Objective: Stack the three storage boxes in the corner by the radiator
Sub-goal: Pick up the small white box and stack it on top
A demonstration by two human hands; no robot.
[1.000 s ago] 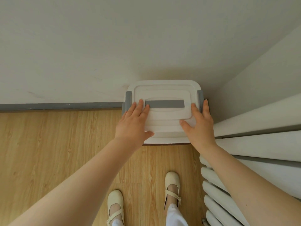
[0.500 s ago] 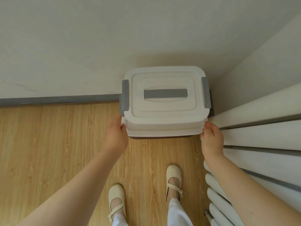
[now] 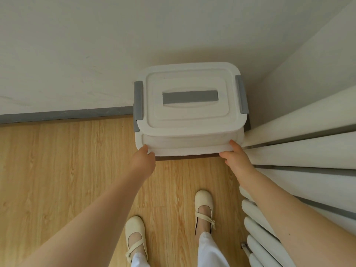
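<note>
Your white plastic storage box with the grey side latches and grey lid handle (image 3: 189,105) sits in the corner, its back towards the white wall (image 3: 96,54) and its right end just beside the white ribbed radiator (image 3: 300,151); a dark edge shows under its near rim, which suggests it rests on something below, though you cannot tell from here how many boxes lie beneath it. The box lies straight ahead of you and beyond both hands, its long axis running left to right across your view, parallel to the grey skirting board (image 3: 67,114). Your left hand (image 3: 144,162) touches the near left corner of the bottom rim, fingers curled under and out of sight, so how tightly it holds cannot be told. Your right hand (image 3: 237,160) meets the near right corner with thumb and fingers loosely spread against the rim, squeezed close to the radiator. Both hands stand about equally near, one at each end of the long side, so any squaring push likely goes evenly away from you, over the light wooden floor (image 3: 57,170), towards the wall
</note>
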